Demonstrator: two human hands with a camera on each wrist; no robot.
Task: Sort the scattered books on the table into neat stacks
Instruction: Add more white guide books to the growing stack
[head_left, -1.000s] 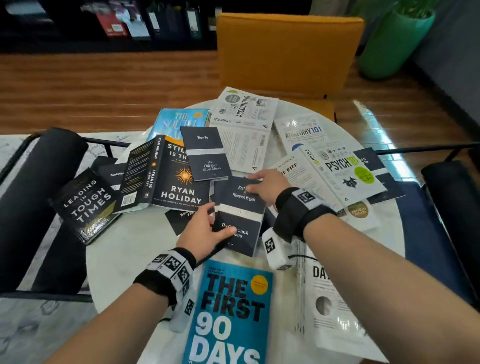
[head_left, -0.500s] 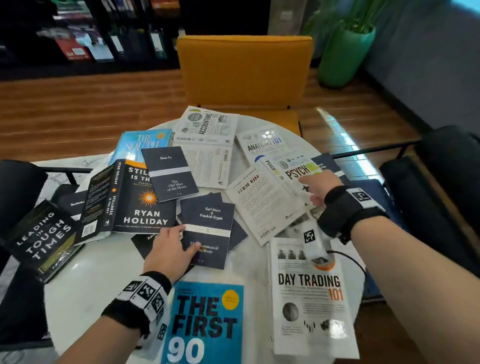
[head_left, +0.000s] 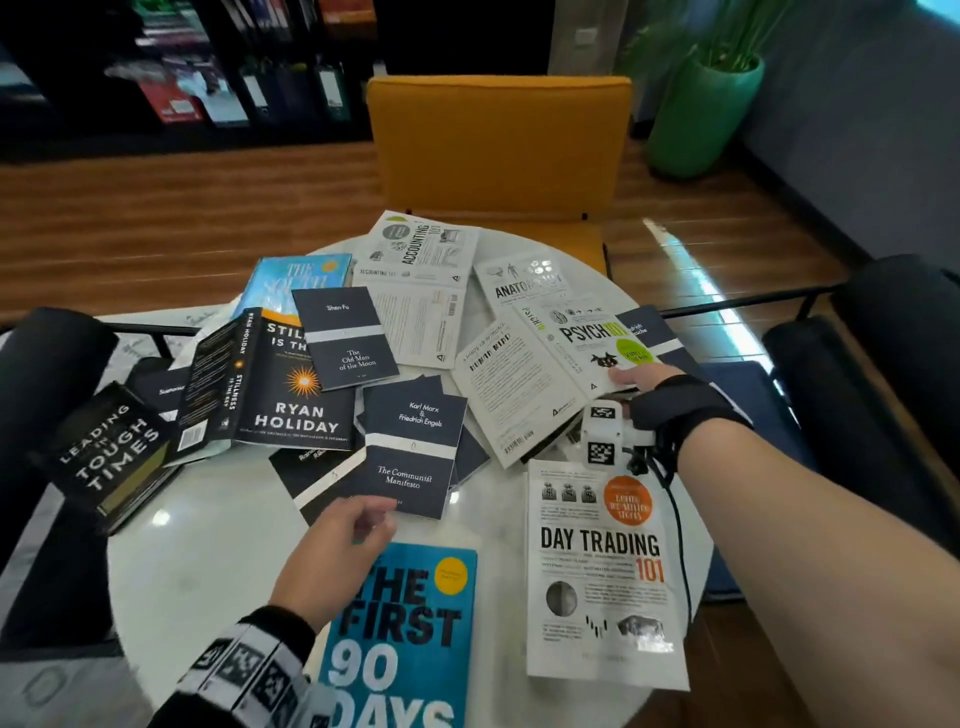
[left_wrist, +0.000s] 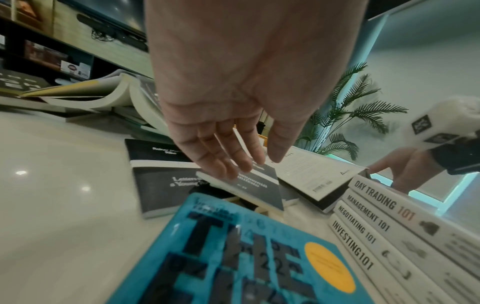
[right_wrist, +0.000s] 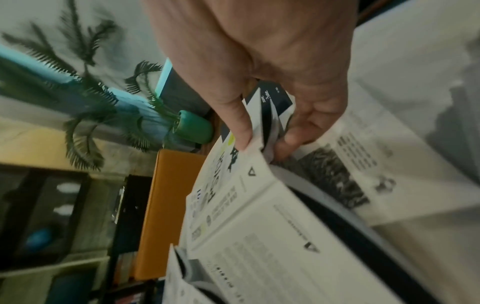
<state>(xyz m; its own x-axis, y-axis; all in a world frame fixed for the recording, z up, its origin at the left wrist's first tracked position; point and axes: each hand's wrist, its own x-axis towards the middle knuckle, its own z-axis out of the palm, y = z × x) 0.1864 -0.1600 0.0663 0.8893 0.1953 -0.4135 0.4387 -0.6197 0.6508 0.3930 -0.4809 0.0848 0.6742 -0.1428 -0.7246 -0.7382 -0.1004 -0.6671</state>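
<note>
The Psych 101 book (head_left: 587, 343) lies open, cover up, near the table's (head_left: 218, 540) right edge, overlapping a dark booklet and the Anatomy 101 book (head_left: 524, 286). The right hand (head_left: 647, 376) grasps its near corner, thumb (right_wrist: 239, 123) on the cover and fingers (right_wrist: 293, 139) under it. Toward the middle, The Communist Manifesto (head_left: 413, 457) rests on other dark booklets; the left hand (head_left: 337, 551) hangs released over its near edge, fingers loose. The Day Trading 101 stack (head_left: 597, 571) sits at the near right edge, beside The First 90 Days (head_left: 400, 639).

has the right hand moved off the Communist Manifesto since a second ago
Yes. The right hand has gone rightward from The Communist Manifesto to the Psych 101 book's corner, pinching it.
</note>
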